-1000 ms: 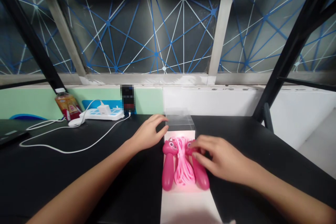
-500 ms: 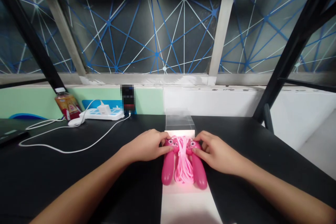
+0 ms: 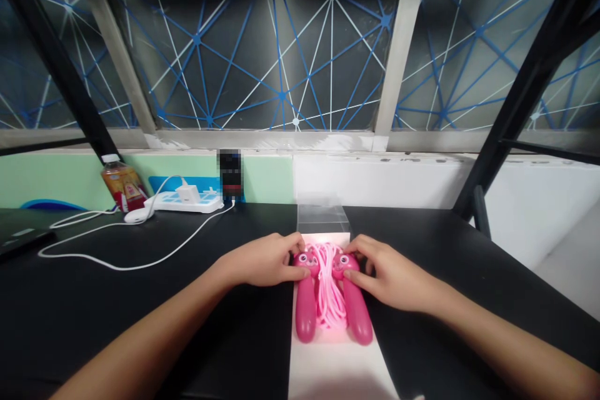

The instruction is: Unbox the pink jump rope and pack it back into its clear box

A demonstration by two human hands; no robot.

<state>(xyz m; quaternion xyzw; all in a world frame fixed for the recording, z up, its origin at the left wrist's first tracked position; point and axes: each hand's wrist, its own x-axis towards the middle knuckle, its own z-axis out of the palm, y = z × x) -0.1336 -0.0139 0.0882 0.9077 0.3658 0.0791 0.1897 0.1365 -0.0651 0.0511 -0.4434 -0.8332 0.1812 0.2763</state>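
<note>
A pink skipping rope (image 3: 329, 294) lies bundled on a long white card (image 3: 340, 365), its two dark pink handles on either side of the coiled cord. Round tops with eye shapes crown both handles. With thumb and fingers, my left hand (image 3: 269, 259) grips the top of the left handle (image 3: 306, 309). My right hand (image 3: 387, 269) pinches the top of the right handle (image 3: 358, 312) the same way. Beyond the card's far end is a clear plastic box or sleeve (image 3: 322, 219); how the two join is hard to make out.
On the black table (image 3: 225, 337), a white power strip (image 3: 187, 202) with a plug and white cable (image 3: 122, 267) lies at the back left. A bottle (image 3: 124, 184) leans near it, beside a blurred phone-like device (image 3: 230, 175). Black frame posts (image 3: 515, 90) rise at both sides.
The left handle has swung slightly right and toward me, now lying straighter. The right handle has shifted a little toward me. Both hands keep their hold.
</note>
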